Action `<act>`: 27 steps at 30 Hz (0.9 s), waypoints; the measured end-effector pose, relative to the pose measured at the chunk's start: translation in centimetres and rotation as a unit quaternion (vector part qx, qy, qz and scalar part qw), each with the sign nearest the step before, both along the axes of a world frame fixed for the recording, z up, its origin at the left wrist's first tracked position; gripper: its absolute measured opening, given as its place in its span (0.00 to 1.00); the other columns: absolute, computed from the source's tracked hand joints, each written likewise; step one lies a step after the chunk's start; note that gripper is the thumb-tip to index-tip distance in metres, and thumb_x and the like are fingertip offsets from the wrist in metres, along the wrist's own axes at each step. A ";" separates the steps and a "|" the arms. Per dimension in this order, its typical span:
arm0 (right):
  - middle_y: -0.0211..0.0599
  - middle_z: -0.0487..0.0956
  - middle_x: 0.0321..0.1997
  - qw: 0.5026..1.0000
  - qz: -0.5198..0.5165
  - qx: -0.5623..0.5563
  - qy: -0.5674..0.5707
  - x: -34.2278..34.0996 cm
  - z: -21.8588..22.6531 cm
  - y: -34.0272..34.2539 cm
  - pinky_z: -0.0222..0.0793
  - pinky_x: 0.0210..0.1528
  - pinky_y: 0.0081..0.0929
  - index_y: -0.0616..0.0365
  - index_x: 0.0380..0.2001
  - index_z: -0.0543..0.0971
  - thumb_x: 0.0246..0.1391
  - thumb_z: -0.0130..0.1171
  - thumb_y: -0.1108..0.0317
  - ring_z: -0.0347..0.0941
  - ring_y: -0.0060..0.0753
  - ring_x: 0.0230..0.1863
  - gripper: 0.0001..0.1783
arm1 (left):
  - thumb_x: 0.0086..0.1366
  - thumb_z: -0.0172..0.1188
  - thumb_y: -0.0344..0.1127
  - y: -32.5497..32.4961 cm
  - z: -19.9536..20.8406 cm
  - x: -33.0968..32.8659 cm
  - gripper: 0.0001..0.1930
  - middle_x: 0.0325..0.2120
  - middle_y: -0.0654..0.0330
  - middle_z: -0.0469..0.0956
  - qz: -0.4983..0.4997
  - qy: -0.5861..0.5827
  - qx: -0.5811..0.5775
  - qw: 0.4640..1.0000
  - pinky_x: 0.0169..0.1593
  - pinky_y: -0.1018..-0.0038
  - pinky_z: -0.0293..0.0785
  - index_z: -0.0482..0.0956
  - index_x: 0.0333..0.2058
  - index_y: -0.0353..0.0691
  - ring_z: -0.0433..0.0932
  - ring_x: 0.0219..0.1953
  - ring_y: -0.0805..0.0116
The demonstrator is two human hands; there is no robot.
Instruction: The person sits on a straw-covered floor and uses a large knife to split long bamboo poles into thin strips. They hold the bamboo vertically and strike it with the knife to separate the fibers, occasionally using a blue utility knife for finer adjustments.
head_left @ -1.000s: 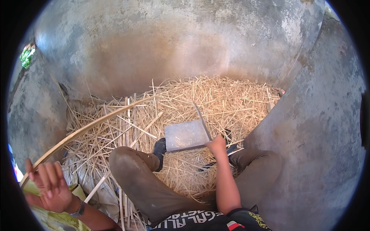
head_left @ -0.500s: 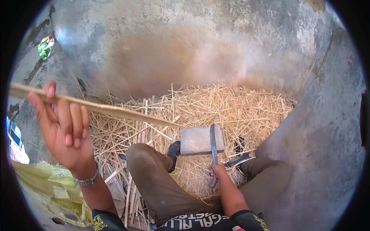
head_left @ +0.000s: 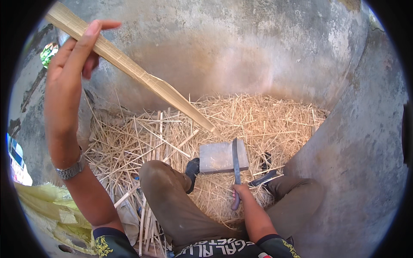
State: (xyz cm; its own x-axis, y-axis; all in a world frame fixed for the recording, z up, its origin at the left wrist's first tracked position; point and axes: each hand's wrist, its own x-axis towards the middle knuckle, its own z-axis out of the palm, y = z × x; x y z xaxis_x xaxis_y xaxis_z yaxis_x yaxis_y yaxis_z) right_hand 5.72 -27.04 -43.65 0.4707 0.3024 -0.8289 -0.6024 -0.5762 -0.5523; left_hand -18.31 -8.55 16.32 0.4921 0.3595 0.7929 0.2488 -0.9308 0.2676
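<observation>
My left hand (head_left: 75, 60), raised at the upper left, has its thumb and fingers around a long flat piece of split bamboo (head_left: 142, 77). The bamboo slants down to the right, its narrow far end just above the back of a grey block (head_left: 215, 158). Low in front of me, my right hand (head_left: 242, 192) is closed on the handle of a machete (head_left: 237, 161). The machete's long dark blade points away from me and lies across the right part of the block.
Straw-like bamboo shavings (head_left: 262, 116) cover the ground, with longer strips (head_left: 146, 223) on the left. My bent legs flank the block. A dark sheath-like piece (head_left: 263, 178) lies near my right leg. Grey concrete walls (head_left: 352, 142) curve around; yellowish sacking (head_left: 51, 210) hangs at lower left.
My left hand has risen and turned, tilting the bamboo more steeply and showing its broad face. My right hand and the machete have hardly moved.
</observation>
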 end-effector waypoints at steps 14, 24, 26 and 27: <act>0.43 0.76 0.20 1.000 0.001 -0.003 -0.027 -0.8 -0.2 0.4 0.75 0.19 0.43 0.68 0.28 0.76 0.49 0.65 0.74 0.76 0.41 0.17 0.08 | 0.75 0.43 0.34 3.0 -0.1 6.1 0.14 0.19 0.71 0.51 -0.514 -0.246 -0.247 0.784 0.24 0.79 0.46 0.58 0.26 0.45 0.46 0.20 0.79; 0.43 0.78 0.19 0.995 -0.006 0.000 -0.098 -1.9 0.5 0.8 0.72 0.17 0.38 0.69 0.25 0.78 0.50 0.64 0.70 0.75 0.36 0.15 0.11 | 0.75 0.44 0.37 -1.0 -0.5 7.9 0.14 0.18 0.71 0.51 -0.427 -0.328 -0.205 0.817 0.23 0.79 0.45 0.58 0.26 0.45 0.46 0.19 0.79; 0.44 0.79 0.20 0.995 -0.005 0.000 -0.104 -2.2 0.1 1.1 0.72 0.17 0.37 0.70 0.27 0.79 0.50 0.65 0.68 0.77 0.36 0.17 0.12 | 0.76 0.43 0.40 -1.4 -0.3 8.1 0.15 0.18 0.70 0.50 -0.429 -0.321 -0.217 0.816 0.22 0.79 0.45 0.58 0.26 0.45 0.47 0.19 0.79; 0.44 0.79 0.20 0.994 -0.007 0.010 -0.106 -2.4 -0.2 1.2 0.73 0.18 0.37 0.70 0.27 0.79 0.50 0.65 0.68 0.77 0.36 0.18 0.12 | 0.76 0.43 0.42 -1.7 -0.1 8.2 0.16 0.18 0.70 0.50 -0.429 -0.317 -0.223 0.816 0.22 0.79 0.45 0.58 0.26 0.46 0.47 0.18 0.79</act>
